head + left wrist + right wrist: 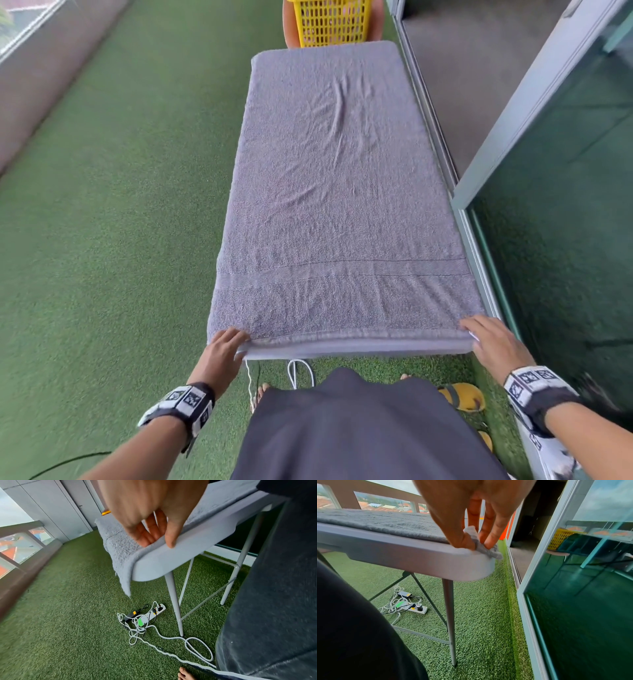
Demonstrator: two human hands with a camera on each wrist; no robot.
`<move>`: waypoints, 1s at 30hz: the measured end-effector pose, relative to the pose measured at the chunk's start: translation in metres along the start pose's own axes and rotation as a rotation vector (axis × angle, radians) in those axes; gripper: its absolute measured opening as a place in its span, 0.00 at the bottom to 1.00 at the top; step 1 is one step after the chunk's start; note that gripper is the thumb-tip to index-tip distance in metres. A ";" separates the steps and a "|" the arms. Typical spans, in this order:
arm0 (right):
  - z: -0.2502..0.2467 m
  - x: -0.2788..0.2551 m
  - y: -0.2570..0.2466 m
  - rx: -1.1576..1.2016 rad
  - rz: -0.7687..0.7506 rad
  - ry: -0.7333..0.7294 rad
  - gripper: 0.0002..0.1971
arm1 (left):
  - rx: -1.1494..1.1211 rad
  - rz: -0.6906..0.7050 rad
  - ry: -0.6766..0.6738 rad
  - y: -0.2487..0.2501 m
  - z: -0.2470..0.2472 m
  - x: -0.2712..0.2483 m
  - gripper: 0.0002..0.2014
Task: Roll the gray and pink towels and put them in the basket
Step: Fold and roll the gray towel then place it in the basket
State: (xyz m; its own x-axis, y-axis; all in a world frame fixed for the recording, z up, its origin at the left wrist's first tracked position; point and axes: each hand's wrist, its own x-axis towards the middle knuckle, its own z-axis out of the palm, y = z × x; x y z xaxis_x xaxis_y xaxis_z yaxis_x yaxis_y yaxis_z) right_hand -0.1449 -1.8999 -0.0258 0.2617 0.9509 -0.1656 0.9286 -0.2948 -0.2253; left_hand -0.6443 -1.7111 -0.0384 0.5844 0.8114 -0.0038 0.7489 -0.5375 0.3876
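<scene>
Both hands grip gray towel nr corners.

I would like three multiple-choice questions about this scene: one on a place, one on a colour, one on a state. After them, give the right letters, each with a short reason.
1. Where is the basket?
A. on the grass by the person's feet
B. beyond the far end of the table
C. under the table

2. What colour is the basket?
A. yellow
B. blue
C. white

3. How does the gray towel lie?
A. rolled into a tube
B. inside the basket
C. spread flat over the table

Answers:
1 B: the head view shows it just past the table's far edge.
2 A: its lattice walls are yellow.
3 C: it covers the tabletop with only light creases, and the left hand and right hand are at its near corners.
</scene>
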 end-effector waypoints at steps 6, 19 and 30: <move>-0.007 0.009 -0.009 -0.025 0.070 -0.013 0.13 | 0.020 -0.018 0.058 0.008 -0.002 0.009 0.15; -0.011 0.008 -0.002 -0.117 0.210 0.134 0.13 | -0.095 -0.364 0.309 0.007 -0.013 -0.008 0.10; -0.005 0.018 -0.002 -0.149 0.296 0.140 0.18 | -0.005 -0.250 0.147 -0.012 -0.022 0.009 0.11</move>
State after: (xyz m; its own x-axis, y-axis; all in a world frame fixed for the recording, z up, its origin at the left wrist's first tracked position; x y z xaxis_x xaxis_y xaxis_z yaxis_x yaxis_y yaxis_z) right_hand -0.1404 -1.8819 -0.0235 0.5493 0.8329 -0.0675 0.8324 -0.5524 -0.0433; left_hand -0.6552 -1.6923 -0.0232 0.3297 0.9435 0.0339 0.8621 -0.3155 0.3965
